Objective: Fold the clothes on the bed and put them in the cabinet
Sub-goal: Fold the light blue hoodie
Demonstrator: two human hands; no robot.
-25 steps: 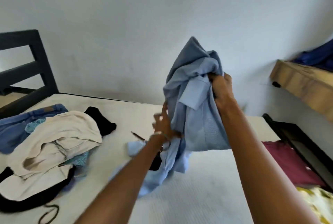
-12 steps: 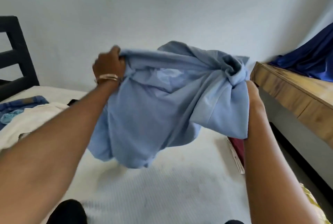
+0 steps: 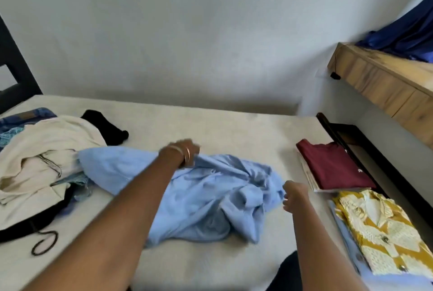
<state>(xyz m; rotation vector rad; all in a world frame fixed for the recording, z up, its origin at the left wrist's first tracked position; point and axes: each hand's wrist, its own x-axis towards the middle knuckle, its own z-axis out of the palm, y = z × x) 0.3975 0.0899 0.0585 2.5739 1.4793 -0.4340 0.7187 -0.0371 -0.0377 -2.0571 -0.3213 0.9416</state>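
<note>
A light blue shirt (image 3: 210, 199) lies crumpled and spread on the white bed (image 3: 210, 126). My left hand (image 3: 185, 152), bangles on its wrist, grips the shirt's far edge near the middle. My right hand (image 3: 294, 194) is at the shirt's right edge with curled fingers; motion blur hides whether it pinches the cloth. An unfolded heap (image 3: 44, 157) of a cream garment, black pieces and jeans sits at the left of the bed. No cabinet shows.
A folded maroon shirt (image 3: 332, 168) and a folded yellow patterned shirt (image 3: 379, 229) lie at the bed's right edge. A wooden shelf (image 3: 384, 79) carrying dark blue cloth (image 3: 407, 35) juts from the right wall. A black headboard (image 3: 14, 75) stands at the left.
The blue shirt, held up and stretched between both hands, has come down onto the bed. Both hands dropped with it, and the view tilted down.
</note>
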